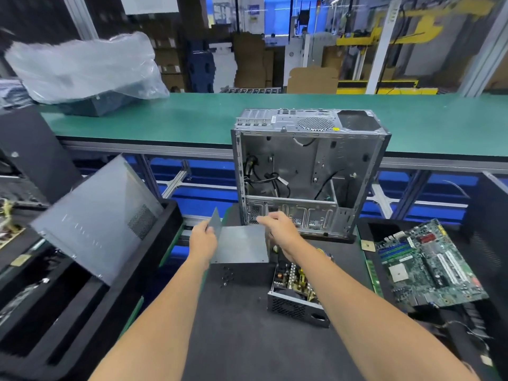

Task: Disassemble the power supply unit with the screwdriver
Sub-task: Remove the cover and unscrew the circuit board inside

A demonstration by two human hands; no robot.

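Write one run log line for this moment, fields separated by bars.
step: cover removal | left hand and right hand: hold metal cover | power supply unit: open, on mat | screwdriver: not visible

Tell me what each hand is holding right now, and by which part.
Both hands hold the grey metal cover of the power supply: the left hand grips its upturned left flange, the right hand grips its far right edge. No screwdriver is held.

An empty computer case [308, 177] stands at the table's far edge, a motherboard [428, 265] lying near its right edge.
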